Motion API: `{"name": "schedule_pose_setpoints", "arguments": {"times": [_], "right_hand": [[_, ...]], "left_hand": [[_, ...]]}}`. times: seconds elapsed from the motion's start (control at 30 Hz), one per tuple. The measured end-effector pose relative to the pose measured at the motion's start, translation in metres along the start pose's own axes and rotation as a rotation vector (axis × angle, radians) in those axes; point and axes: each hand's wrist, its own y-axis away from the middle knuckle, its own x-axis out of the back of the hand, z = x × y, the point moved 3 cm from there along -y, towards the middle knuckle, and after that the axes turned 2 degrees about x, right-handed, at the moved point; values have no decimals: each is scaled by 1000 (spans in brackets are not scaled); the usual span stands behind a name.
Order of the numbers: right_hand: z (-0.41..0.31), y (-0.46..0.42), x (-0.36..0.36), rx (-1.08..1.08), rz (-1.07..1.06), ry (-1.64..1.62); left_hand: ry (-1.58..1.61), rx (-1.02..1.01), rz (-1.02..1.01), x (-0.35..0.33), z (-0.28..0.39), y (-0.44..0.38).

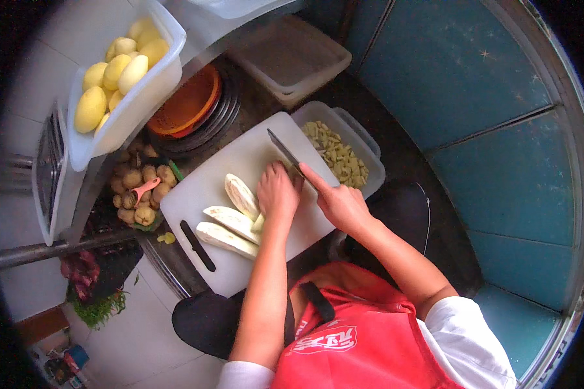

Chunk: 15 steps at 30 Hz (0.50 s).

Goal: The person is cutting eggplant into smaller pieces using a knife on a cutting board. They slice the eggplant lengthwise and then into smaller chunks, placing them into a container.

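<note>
My right hand (343,204) grips a kitchen knife (284,147), its index finger laid along the blade. The blade's tip points towards the far side of a white plastic cutting board (238,148). Close beside the blade, my left hand (278,192) rests on the board with bent fingers; whatever lies under them is hidden. Several long pale peeled pieces, apparently eggplant (228,238), lie left of that hand, partly behind its wrist. Past the board's right edge, a clear plastic container (377,172) holds many small cut pale pieces (336,150).
A tub (170,68) of peeled potatoes (119,73) stands at upper left. Below it are unpeeled potatoes (148,175) with a pink-handled peeler (147,186) on top. Orange baskets (187,104) and a translucent bin (292,53) sit behind the board. Blue-green panels (467,73) rise at right.
</note>
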Motion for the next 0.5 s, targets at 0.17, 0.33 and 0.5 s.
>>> {"name": "schedule_pose_setpoints", "arguments": {"times": [0.17, 0.33, 0.5], "right_hand": [[-7, 15, 10, -15, -108, -6], [2, 2, -3, 30, -35, 2], [-5, 17, 12, -21, -128, 20]], "left_hand": [[100, 16, 6, 0, -3, 4], [158, -65, 71, 2, -3, 3], [296, 81, -20, 8, 3, 5]]}}
